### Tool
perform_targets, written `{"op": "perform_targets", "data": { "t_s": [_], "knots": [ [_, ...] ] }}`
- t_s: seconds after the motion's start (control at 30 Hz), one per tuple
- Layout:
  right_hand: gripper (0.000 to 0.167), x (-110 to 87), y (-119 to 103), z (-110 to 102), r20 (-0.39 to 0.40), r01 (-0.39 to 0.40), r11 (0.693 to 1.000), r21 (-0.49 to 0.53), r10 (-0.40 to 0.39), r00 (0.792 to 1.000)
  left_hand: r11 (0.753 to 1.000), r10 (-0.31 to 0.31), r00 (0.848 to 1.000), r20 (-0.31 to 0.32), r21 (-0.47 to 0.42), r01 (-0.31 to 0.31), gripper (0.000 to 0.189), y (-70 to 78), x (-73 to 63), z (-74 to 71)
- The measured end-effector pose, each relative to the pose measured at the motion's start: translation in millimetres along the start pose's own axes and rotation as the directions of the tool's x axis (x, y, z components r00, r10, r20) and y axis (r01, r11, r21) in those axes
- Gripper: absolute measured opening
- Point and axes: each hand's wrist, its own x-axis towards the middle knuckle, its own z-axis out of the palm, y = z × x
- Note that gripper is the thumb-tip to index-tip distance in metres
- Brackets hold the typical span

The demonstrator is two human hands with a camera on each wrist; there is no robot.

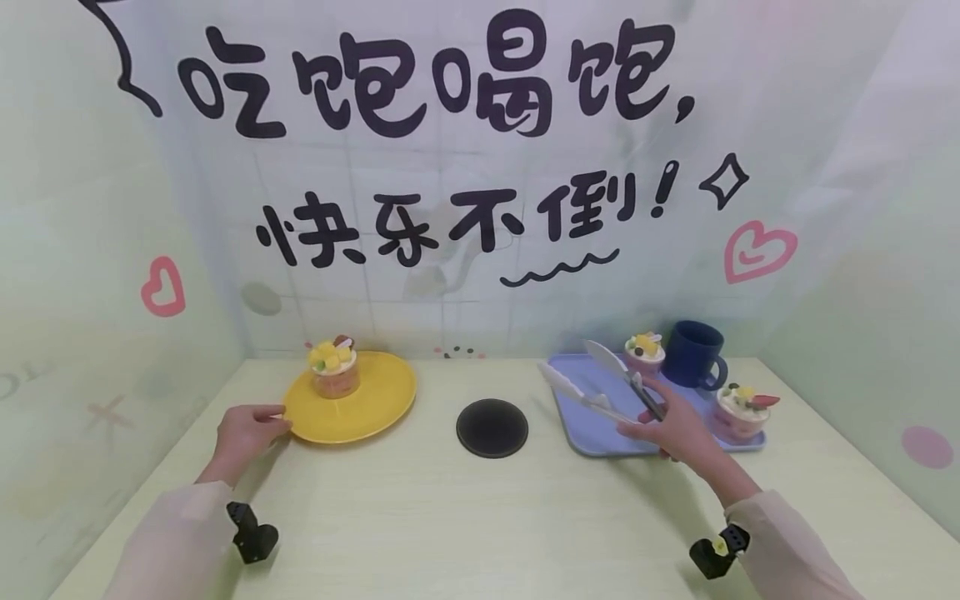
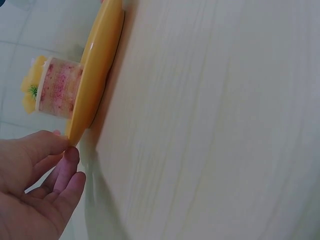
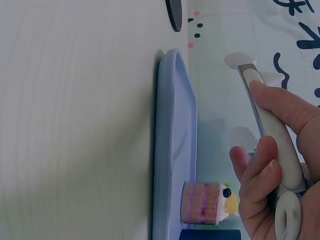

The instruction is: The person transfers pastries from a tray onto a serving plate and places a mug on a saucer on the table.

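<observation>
My left hand (image 1: 247,432) pinches the near left rim of a yellow plate (image 1: 375,408), thumb above and fingers below. On that plate stands a dessert cup (image 1: 336,375) topped with yellow fruit pieces. Food tongs (image 1: 564,385) are in my right hand (image 1: 681,427), their two pale tips spread apart with nothing between them. They hang over a blue tray (image 1: 600,437). A second dessert cup (image 3: 202,202) stands toward the back of the tray, and a third dessert cup (image 1: 742,412) is at its right end, beside my right wrist.
A dark blue mug (image 1: 693,354) stands on the tray between the two cups, handle to the right. Between plate and tray lies a round black coaster (image 1: 492,428). A printed backdrop (image 1: 450,317) closes off the back of the pale table (image 1: 450,525), with walls at both sides.
</observation>
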Motion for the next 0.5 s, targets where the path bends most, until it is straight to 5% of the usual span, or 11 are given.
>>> {"op": "perform_targets", "data": {
  "t_s": [0.5],
  "knots": [
    [0.097, -11.7, 14, -21, -0.052, -0.042, 0.995, -0.088, 0.037, 0.998, 1.000, -0.021, 1.000, 0.000, 0.003, 0.021, 0.048, 0.4, 0.9, 0.6]
  ]
}}
